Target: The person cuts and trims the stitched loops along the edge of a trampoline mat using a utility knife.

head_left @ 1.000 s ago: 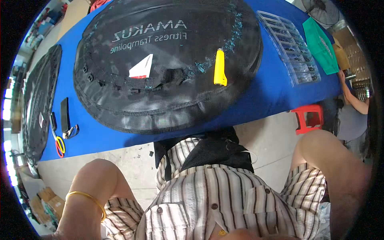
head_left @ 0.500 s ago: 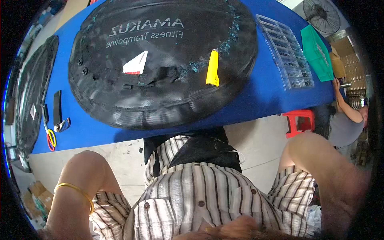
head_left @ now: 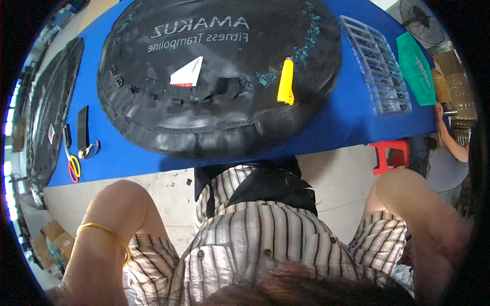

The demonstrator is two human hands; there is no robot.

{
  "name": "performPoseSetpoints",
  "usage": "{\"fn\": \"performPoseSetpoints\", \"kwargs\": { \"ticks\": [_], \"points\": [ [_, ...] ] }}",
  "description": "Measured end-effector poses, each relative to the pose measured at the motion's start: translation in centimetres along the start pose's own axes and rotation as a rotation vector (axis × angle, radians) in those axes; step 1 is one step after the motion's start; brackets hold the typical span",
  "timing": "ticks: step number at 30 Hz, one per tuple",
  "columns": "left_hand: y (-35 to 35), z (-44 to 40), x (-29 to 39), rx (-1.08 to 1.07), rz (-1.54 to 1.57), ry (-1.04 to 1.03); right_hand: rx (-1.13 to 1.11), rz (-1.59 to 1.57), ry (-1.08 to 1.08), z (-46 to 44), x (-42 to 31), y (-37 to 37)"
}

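Note:
Neither of my hands shows; both arms are bent back at the elbows, and the forearms run out of the lower corners of the view. A gold bangle (head_left: 104, 228) circles my left forearm. In front of me lies a round black trampoline mat (head_left: 214, 122) with mirrored lettering. On it rest a white paper label (head_left: 188, 70) with a red edge, several small black strips (head_left: 199, 94) and a yellow cutter (head_left: 286, 84). Blue-green thread bits (head_left: 306, 46) are scattered over its right part.
Scissors (head_left: 75, 168) and a black bar-shaped item (head_left: 83, 127) lie left on the blue table (head_left: 132, 163), beside another black mat (head_left: 51, 117). At right are a clear compartment box (head_left: 375, 66), a green bin (head_left: 416, 69), a red stool (head_left: 390, 155), a fan (head_left: 421, 23) and another person (head_left: 449, 163).
The view has shifted, so the table and everything on it appear farther right and slightly higher. My head has tipped, with more hair showing at the bottom. Nothing on the mat has visibly moved.

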State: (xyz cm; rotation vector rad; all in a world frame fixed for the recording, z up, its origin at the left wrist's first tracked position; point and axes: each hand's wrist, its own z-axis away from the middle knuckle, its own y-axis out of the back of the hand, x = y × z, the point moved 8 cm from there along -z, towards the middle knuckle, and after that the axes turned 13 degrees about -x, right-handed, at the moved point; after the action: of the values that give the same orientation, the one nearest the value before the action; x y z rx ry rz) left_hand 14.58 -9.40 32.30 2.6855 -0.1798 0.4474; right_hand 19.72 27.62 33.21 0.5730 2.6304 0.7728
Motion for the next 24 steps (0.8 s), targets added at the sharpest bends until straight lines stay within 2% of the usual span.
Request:
{"fn": "performPoseSetpoints", "kwargs": {
  "ticks": [24],
  "points": [
    [-0.1, 0.8, -0.2, 0.043, 0.027, -0.001, 0.003, -0.004, 0.012, 0.1, 0.2, -0.3]
  ]
}}
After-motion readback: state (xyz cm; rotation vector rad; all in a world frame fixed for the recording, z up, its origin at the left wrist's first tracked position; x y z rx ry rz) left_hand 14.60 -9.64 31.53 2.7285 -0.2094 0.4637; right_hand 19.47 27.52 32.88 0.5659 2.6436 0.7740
